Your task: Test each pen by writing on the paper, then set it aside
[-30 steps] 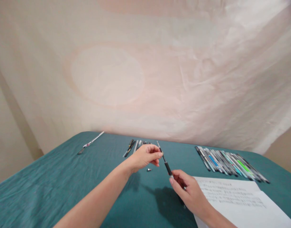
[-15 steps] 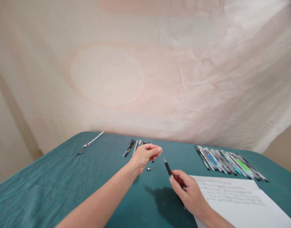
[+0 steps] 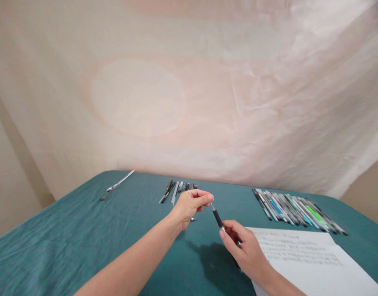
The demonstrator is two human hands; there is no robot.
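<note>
Gripping a black pen (image 3: 218, 218) tilted above the teal counter (image 3: 84, 234), the right hand (image 3: 243, 246) is closed round its lower barrel, while the left hand (image 3: 191, 204) pinches the pen's upper tip with thumb and forefinger. Loose pens (image 3: 176, 190) lie beyond the left hand, a row of pens (image 3: 296, 211) lies far right, and a printed sheet (image 3: 306, 255) sits under the right wrist.

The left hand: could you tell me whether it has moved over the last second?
Yes. The left hand drew back from the pen half a second ago, then returned; its fingertips are again at the pen's tip, slightly nearer the sheet of paper.
</note>
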